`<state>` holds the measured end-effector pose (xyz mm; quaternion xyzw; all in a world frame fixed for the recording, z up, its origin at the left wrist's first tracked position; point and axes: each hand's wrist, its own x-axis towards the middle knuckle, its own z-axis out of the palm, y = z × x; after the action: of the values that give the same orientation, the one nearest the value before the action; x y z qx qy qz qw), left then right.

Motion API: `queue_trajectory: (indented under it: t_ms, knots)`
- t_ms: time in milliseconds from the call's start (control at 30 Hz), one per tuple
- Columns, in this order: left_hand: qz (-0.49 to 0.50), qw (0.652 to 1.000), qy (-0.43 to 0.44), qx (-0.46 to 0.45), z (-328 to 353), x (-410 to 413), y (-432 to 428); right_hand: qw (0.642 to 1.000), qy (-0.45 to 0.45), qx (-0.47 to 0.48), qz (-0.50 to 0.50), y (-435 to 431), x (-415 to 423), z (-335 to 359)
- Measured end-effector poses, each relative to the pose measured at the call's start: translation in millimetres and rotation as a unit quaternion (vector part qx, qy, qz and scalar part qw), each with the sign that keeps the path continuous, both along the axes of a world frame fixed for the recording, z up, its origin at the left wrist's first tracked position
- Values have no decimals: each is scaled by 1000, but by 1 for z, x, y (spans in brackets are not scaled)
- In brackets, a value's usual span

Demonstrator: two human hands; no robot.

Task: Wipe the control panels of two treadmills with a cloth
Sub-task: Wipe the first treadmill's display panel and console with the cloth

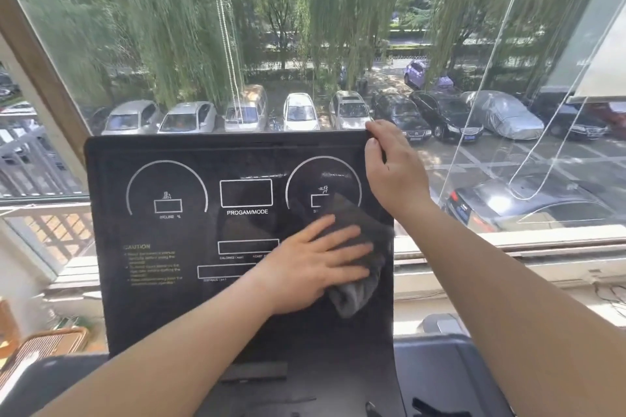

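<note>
Wiping of one control panel point(162, 308) is in hand: left hand point(315, 264), fingers flat, presses the grey cloth point(354, 293) on its lower right, right hand point(389, 166) grips its top right corner; next move likely calls for sweeping leftward.

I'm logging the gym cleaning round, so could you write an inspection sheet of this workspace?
Surface: black control panel, upright, white markings readable.
Job's things: grey cloth bunched on the panel's lower right; only one treadmill panel in view.
Clutter: wicker object at lower left.
Hands: left hand flat, pressing the cloth; right hand grips the panel's top right corner.
Cables: blind cords hang at the window; thin wires on the sill at right.
Surroundings: window sill, parked cars and willows outside.
</note>
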<state>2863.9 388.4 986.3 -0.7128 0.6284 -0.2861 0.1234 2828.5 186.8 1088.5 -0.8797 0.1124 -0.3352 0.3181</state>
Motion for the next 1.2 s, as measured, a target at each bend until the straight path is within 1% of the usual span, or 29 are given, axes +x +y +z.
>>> queue_trajectory:
  t_ms: [33,100,133,167,200,233,267,300,367,433,500,533,600,633,733,800,867,967,1000,1100,1200]
  knots:
    - [49,997,4,-63,12,4,0,1000,2,17,10,2,-3,-1]
    - [146,969,39,-198,23,4,-2,996,-4,84,31,3,-13,-11]
    - [181,951,56,-245,23,-1,-5,989,0,140,42,4,-20,-18]
    - [205,937,72,-273,19,-9,-8,976,17,211,41,6,-26,-29]
    - [216,930,87,-286,9,-17,-12,956,43,290,34,6,-32,-43]
    - [216,930,99,-282,-3,-25,-15,929,68,363,31,7,-39,-59]
    - [205,937,109,-262,-19,-34,-17,906,89,412,33,10,-48,-75]
    - [182,951,112,-224,-37,-44,-18,890,108,441,36,13,-56,-91]
    - [113,980,101,-127,-68,-62,-16,860,129,493,11,18,-70,-112]
    - [49,992,105,-49,-82,-71,-13,833,132,537,-13,19,-78,-122]
    - [14,996,83,-6,-74,-65,-15,825,143,547,-5,14,-77,-123]
    - [4,998,63,-3,-64,-59,-17,825,149,545,-1,12,-76,-122]
    - [20,998,38,-52,-42,-43,-21,833,154,531,10,6,-76,-121]
    - [43,994,41,-88,-33,-37,-24,836,149,527,13,3,-76,-122]
    - [108,974,78,-184,-24,-39,-34,840,154,519,31,-2,-76,-118]
    - [139,960,120,-210,-36,-54,-44,837,167,520,31,-6,-75,-117]
    - [140,957,152,-203,-55,-69,-49,836,175,520,18,-5,-76,-115]
    - [83,971,156,-161,-84,-83,-46,838,197,509,-2,4,-78,-107]
    - [66,974,156,-153,-90,-87,-43,844,205,496,-8,9,-78,-104]
    - [56,969,196,-143,-91,-97,-36,884,186,425,-49,18,-76,-107]
    - [115,952,259,-118,-79,-106,-23,909,155,380,-66,26,-76,-113]
